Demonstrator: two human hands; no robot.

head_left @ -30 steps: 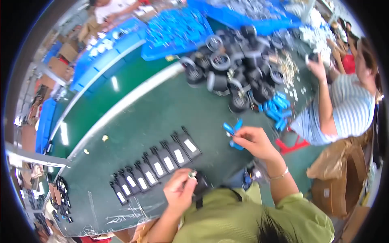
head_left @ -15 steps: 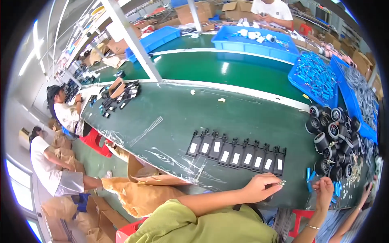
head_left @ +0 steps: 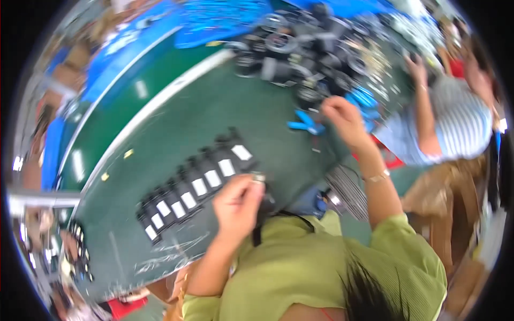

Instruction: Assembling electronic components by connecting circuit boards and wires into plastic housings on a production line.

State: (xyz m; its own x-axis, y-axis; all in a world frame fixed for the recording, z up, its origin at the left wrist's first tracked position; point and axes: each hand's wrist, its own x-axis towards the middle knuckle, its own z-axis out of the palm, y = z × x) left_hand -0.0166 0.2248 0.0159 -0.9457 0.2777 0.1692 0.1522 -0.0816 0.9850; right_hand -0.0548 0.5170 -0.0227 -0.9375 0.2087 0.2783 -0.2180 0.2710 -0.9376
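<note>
My left hand is closed in a pinch on a small shiny metal piece, which sticks out past the thumb and fingertips. Just beyond that hand runs a slanting row of flat black plastic parts, each with a white rectangle on it. My right hand is up near the blue cylinders, its fingers curled together; anything between them is blurred and hidden. More blue cylinders lie just behind that hand. A heap of black round housings sits beyond it.
The green table carries scattered small pale pieces beside the housings. A blue tray of blue cylinders stands at the back. Another person's arm reaches in at the right. Cardboard stands at the lower right.
The view has swung to the right and blurred. My right hand is now at the near edge of the black heap, by the blue cylinders. My left hand keeps its pinch on the metal piece.
</note>
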